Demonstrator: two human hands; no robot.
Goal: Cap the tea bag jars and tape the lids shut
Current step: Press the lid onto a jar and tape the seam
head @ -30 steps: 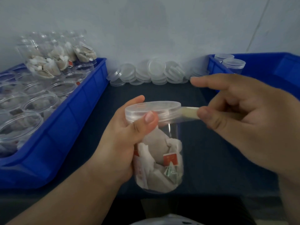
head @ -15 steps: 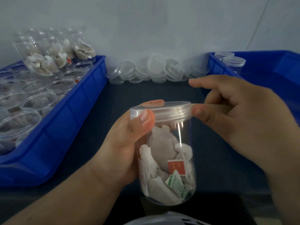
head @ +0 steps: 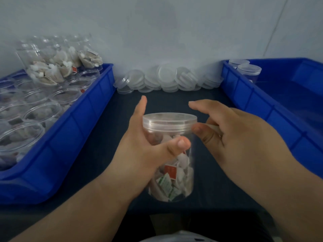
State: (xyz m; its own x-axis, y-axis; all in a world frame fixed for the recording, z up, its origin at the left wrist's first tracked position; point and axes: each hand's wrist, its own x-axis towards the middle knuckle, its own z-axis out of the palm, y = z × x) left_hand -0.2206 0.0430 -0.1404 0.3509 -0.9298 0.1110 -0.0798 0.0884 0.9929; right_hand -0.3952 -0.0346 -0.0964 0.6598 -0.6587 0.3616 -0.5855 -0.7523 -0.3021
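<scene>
Grip: left hand [head: 139, 154] clamped round upright jar [head: 181, 173], held over worktop [head: 218, 186] | right hand [head: 236, 140] pinched pale tape [head: 213, 126], thumb against lid [head: 169, 119] rim | lid seam lay just left of that thumb; right hand nearer.

One feed for me, the head camera, worn up high and pitched forward and down over the dark table [head: 209, 95]. Both forearms come in from the bottom edge. The left hand [head: 145, 154] and right hand [head: 236, 142] meet dead centre at the jar [head: 172, 172], close enough to make out pale tape [head: 214, 126] behind the right thumb. It's a wide lens: the left blue bin [head: 70, 137] and right blue bin [head: 253, 102] take the flanks, with loose lids [head: 166, 79] and the wall [head: 157, 32] straight ahead.
</scene>
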